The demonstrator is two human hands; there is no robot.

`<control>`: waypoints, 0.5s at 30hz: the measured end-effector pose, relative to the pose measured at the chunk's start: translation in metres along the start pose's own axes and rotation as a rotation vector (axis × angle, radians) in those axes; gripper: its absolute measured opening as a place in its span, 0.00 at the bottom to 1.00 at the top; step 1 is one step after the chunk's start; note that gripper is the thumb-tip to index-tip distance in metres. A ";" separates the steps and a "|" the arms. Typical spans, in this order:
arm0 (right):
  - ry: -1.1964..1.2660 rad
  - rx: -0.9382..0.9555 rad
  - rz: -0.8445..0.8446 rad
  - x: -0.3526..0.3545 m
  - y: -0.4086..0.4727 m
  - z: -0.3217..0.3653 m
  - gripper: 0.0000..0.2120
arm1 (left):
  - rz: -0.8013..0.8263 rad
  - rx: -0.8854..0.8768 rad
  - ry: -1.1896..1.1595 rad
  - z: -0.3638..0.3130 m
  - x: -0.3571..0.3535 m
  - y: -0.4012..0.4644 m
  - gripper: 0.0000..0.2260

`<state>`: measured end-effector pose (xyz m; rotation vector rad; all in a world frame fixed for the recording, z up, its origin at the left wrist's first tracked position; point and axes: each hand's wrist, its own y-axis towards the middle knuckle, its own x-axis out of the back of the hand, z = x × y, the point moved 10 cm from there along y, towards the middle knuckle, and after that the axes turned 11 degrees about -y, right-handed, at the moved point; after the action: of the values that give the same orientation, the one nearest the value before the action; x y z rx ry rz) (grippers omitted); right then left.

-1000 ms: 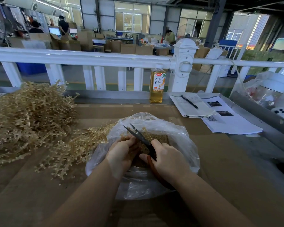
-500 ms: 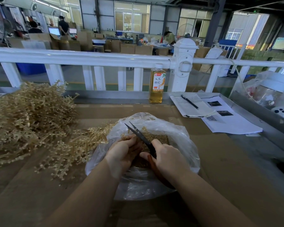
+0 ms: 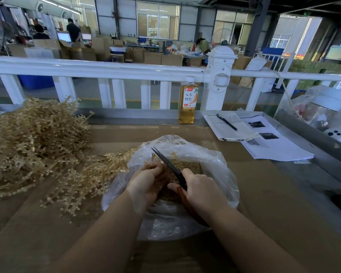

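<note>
- Right hand (image 3: 203, 191): fingers clamped on the red-handled dark steel scissors (image 3: 170, 165); blades together, long axis pointing away and leftward.
- Left hand (image 3: 146, 184): fingers curled round a beige plastic sprig (image 3: 153, 156), just left of the blades, over the clear plastic bag (image 3: 217, 166) on the brown surface (image 3: 268, 198).

Warehouse hall, white railing (image 3: 87, 68), big windows (image 3: 158, 22), cardboard boxes (image 3: 171, 59) in bkgd

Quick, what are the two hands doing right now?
Left hand: closed, gripping a tan sprig over the plastic bag.
Right hand: closed round the scissors, blades together.
</note>
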<state>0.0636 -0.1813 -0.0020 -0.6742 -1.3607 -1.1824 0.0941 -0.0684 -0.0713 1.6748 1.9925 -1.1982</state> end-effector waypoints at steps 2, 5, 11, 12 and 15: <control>-0.007 -0.005 -0.002 0.000 0.001 -0.001 0.18 | -0.004 -0.016 -0.002 -0.001 0.000 -0.001 0.07; -0.002 -0.022 -0.019 0.001 0.000 -0.003 0.20 | -0.003 -0.030 -0.013 -0.001 0.000 -0.001 0.07; 0.025 -0.055 -0.114 0.012 -0.001 -0.004 0.19 | 0.061 0.000 -0.085 -0.003 0.000 -0.004 0.12; 0.011 -0.057 -0.114 0.012 -0.001 -0.004 0.19 | 0.088 -0.001 -0.085 -0.004 -0.001 -0.005 0.13; -0.015 -0.058 -0.107 0.011 -0.002 -0.003 0.19 | 0.123 -0.026 -0.015 -0.003 -0.002 -0.004 0.13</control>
<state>0.0612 -0.1872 0.0071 -0.6592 -1.3932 -1.3088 0.0919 -0.0670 -0.0662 1.7417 1.8588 -1.1338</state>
